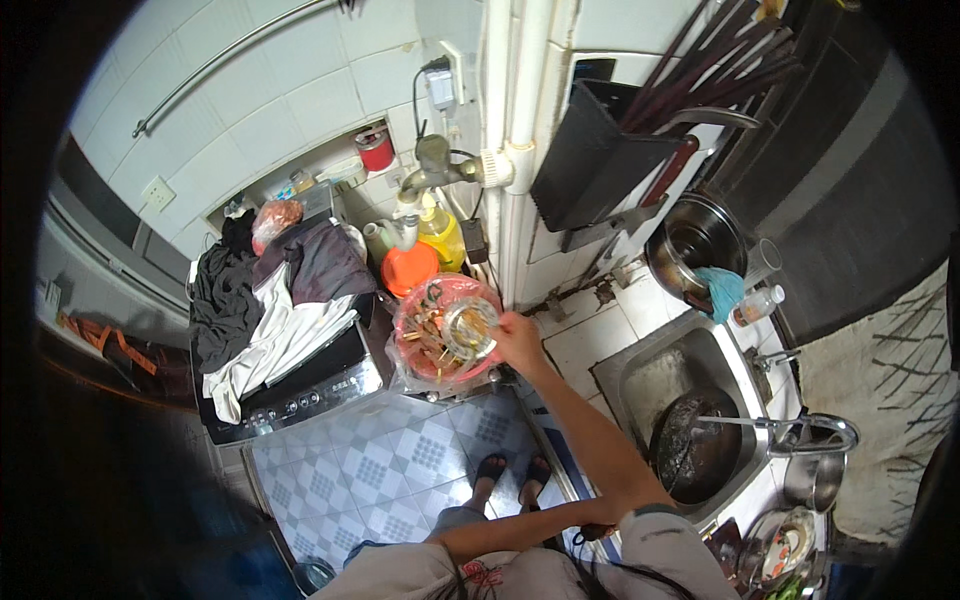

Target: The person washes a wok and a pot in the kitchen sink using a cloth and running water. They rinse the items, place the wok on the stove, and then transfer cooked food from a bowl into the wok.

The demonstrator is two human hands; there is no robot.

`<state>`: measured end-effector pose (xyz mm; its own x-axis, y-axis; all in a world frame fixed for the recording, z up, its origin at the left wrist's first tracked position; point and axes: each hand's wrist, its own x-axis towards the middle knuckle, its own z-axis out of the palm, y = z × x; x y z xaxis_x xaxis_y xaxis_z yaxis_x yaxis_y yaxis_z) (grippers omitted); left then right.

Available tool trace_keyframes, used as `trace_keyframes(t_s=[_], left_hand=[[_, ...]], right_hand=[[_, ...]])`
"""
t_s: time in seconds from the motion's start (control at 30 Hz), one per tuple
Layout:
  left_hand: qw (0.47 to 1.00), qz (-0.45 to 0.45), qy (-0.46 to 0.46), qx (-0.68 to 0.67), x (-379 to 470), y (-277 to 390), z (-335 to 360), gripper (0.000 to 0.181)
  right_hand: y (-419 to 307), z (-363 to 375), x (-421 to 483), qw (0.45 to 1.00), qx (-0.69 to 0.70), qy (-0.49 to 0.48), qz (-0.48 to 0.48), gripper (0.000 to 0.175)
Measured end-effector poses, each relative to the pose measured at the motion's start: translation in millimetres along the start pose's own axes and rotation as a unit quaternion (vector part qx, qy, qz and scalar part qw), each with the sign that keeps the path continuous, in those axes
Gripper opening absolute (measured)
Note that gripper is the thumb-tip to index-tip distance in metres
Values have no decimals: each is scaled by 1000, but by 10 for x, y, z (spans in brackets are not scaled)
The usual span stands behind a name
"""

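My right hand grips the rim of a clear bowl, which is tilted over a pink bin. A plastic bag lines the bin, and food scraps with thin sticks fill it. Across my body reaches my left forearm; its hand is hidden behind my right arm. Beside that wrist shows a dark handle end with a ring, but the hold on it cannot be made out. A dark wok sits in the steel sink, under water running from the faucet.
Clothes lie on a washing machine to the left. Behind the bin stand an orange-lidded container and a yellow detergent bottle. A black pot is beyond the sink. A knife holder with chopsticks hangs on the wall.
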<state>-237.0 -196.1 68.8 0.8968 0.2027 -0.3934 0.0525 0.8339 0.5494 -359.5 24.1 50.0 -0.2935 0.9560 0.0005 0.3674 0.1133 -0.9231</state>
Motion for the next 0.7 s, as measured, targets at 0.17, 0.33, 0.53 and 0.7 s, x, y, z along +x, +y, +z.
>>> trace_keyframes(t_s=[0.17, 0.33, 0.53, 0.7], left_hand=[[997, 32, 26, 69, 23, -86, 4, 8], [995, 29, 39, 89, -34, -139, 19, 9], [994, -3, 34, 108, -33, -164, -24, 9], [994, -22, 67, 78, -37, -171, -77, 13]], right_hand=[[-410, 447, 345, 955, -292, 34, -45, 14], [-513, 413, 211, 950, -303, -9, -77, 17], [-531, 22, 100, 960, -278, 12, -18, 15], [-361, -859, -480, 980, -179, 89, -3, 13]])
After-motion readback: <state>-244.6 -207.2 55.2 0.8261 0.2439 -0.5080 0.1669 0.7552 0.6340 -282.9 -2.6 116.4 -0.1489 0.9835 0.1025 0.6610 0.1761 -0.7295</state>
